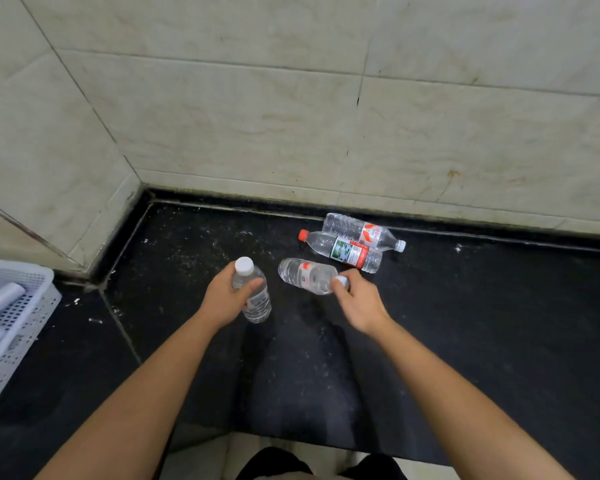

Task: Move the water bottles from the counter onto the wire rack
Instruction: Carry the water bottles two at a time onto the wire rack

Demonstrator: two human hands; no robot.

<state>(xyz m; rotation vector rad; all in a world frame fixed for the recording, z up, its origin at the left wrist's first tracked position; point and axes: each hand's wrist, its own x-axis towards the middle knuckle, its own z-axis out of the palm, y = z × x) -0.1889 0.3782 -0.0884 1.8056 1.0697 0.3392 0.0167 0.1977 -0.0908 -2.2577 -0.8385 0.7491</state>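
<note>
On the black counter, my left hand is wrapped around a clear water bottle with a white cap, held nearly upright. My right hand grips the capped end of a second clear bottle that lies on its side. Behind them, near the wall, two more bottles lie flat side by side: one with a red cap and a green and red label, and one with a white cap and a red and white label. No wire rack is in view.
A white perforated plastic basket holding pale items stands at the left edge of the counter. Tiled walls close off the back and the left corner. The counter's front edge runs just above my dark trousers.
</note>
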